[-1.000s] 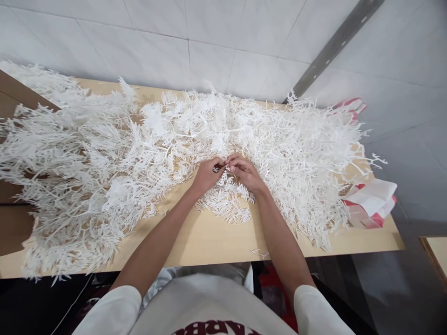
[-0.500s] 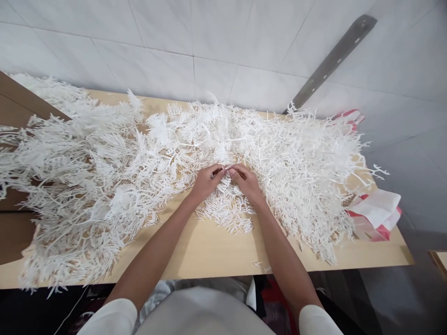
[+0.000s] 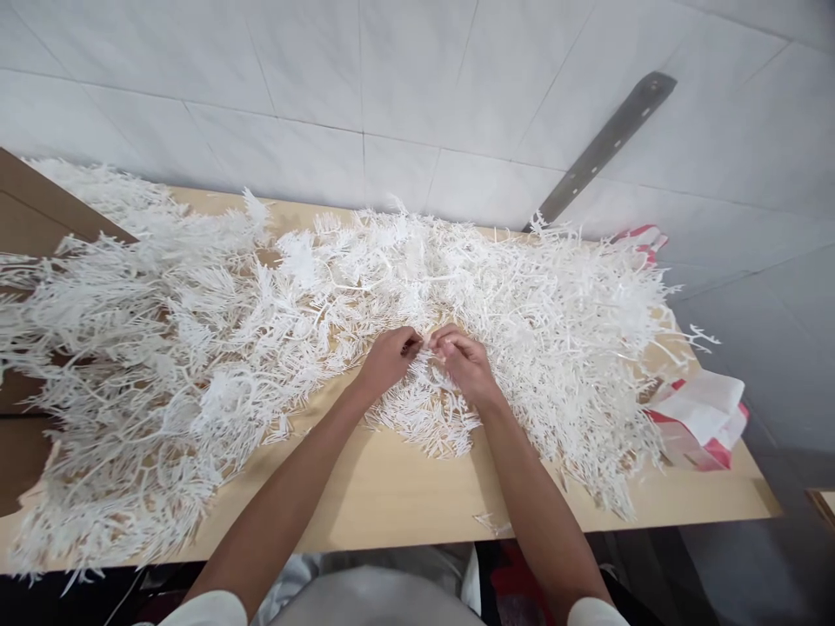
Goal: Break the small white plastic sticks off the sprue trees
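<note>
My left hand (image 3: 390, 358) and my right hand (image 3: 464, 358) meet almost fingertip to fingertip over the middle of the table. Both are closed in a pinch, with a small white branched plastic piece (image 3: 426, 341) between them; much of it is hidden by the fingers. Under and just in front of the hands lies a small heap of loose white plastic sprigs (image 3: 424, 422). A large tangle of white branched plastic pieces (image 3: 215, 339) spreads to the left, and a denser pile of white sprigs (image 3: 561, 348) lies to the right.
The light wood table (image 3: 391, 513) backs onto a pale tiled wall (image 3: 313, 69). A brown cardboard box (image 3: 49, 204) stands at the left. A red and white plastic bag (image 3: 701, 413) rests at the right edge, and a grey perforated metal strip (image 3: 600, 148) leans on the wall.
The view has tilted a little upward, so everything sits lower. My fingers have shifted slightly at the fingertips, the right ones curling more; both hands stay together over the small heap.
</note>
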### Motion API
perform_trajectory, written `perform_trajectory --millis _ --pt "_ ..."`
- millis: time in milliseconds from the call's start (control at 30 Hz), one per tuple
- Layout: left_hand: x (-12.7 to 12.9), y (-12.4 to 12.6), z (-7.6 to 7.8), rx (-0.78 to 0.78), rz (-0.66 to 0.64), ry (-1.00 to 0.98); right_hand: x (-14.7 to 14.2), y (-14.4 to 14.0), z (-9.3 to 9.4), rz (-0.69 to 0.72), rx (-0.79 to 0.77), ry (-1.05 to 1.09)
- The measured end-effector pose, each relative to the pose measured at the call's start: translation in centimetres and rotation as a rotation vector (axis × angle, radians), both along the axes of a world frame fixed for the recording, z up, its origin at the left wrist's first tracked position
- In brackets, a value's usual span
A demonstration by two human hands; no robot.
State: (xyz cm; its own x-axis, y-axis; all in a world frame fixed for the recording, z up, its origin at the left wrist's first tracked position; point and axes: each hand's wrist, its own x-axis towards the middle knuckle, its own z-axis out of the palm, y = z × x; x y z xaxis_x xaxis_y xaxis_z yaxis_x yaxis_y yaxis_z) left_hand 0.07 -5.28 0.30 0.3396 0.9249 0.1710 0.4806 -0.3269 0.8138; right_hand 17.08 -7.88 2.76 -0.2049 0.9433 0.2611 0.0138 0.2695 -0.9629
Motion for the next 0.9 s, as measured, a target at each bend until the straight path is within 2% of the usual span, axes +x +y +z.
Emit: perform_trajectory --millis 67,133,200,233,267,333,433,600,767,900 --pt "-0.1 0.2 0.1 -0.034 0.079 -0.088 -0.1 -0.1 0.1 -0.104 0.035 0.06" --pt "-0.2 0.2 0.4 -0.055 0.156 -0.162 -0.2 0.1 -0.1 -0.32 0.021 0.038" --pt "-0.2 0.2 0.6 -0.059 0.177 -0.192 -0.2 0.5 -0.4 -0.48 -0.054 -0.038" --pt "-0.2 0.1 0.7 -0.055 0.159 -0.202 -0.1 0.6 -0.6 -0.498 -0.085 -0.093" --pt "-0.2 0.0 0.7 -0.051 0.127 -0.211 -0.1 0.7 -0.7 -0.469 -0.103 -0.157" --pt "-0.2 0.0 0.7 -0.053 0.064 -0.232 -0.1 0.8 -0.8 -0.326 -0.106 -0.285" --pt "-0.3 0.0 0.5 -0.074 0.04 -0.266 -0.4 0.6 -0.6 -0.182 -0.068 -0.405" --pt "-0.3 -0.1 0.6 -0.068 0.014 -0.291 -0.7 0.4 -0.9 -0.286 0.052 -0.392" --pt "-0.3 -0.3 0.7 -0.076 -0.022 -0.301 -0.3 0.6 -1.1 -0.223 0.007 -0.253" --pt "-0.3 -0.3 0.7 -0.113 -0.029 -0.361 -0.5 0.3 -0.7 -0.214 0.114 -0.276"
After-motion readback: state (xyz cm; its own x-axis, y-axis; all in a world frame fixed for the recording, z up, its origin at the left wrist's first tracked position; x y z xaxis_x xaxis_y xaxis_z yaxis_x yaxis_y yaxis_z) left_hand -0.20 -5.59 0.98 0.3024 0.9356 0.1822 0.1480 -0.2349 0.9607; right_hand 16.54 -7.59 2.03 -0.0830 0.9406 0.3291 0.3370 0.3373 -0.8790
